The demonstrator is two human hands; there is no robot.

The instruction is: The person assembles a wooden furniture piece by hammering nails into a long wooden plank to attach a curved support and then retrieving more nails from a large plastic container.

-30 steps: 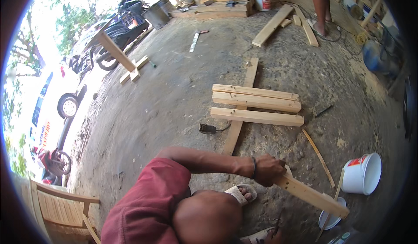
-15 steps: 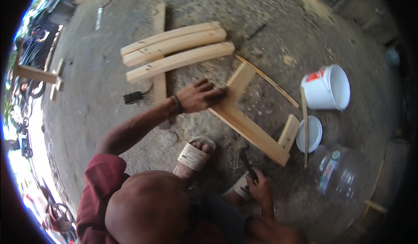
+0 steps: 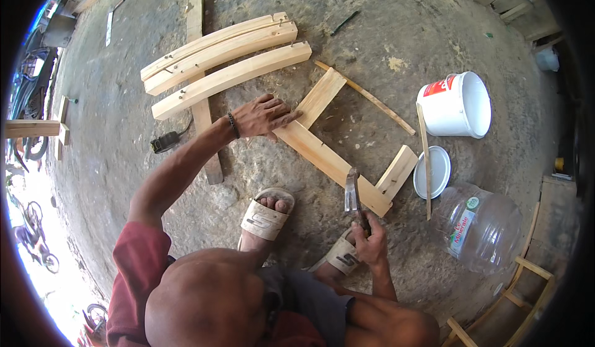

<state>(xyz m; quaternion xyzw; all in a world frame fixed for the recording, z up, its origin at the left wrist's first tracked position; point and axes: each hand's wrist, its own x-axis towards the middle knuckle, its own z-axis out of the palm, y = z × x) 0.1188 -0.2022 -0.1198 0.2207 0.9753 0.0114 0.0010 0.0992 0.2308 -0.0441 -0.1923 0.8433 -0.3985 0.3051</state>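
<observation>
A wooden frame [image 3: 334,158] lies on the ground in front of me: a long board with a short crosspiece [image 3: 320,98] at its far end and another short block [image 3: 398,170] at its near end. My left hand [image 3: 265,116] lies with fingers stretched over the corner where the long board meets the far crosspiece. Low on the right, my right hand [image 3: 372,240] is closed around the handle of a claw hammer [image 3: 352,192]. The hammer's metal head is up, beside the near end of the long board. Small nails show on the wood.
Three timber pieces [image 3: 229,74] with nails lie across a flat board [image 3: 214,170], near a black tape measure [image 3: 166,141]. Rightward are a white bucket [image 3: 445,111], its lid [image 3: 439,170], a thin wooden strip [image 3: 425,183] and a large clear bottle [image 3: 496,229]. A thin stick [image 3: 372,102] lies beyond the frame.
The hammer head has come up and forward in my right hand, closer to the long board. My left hand stays at the frame's corner. The whole view has shifted slightly.
</observation>
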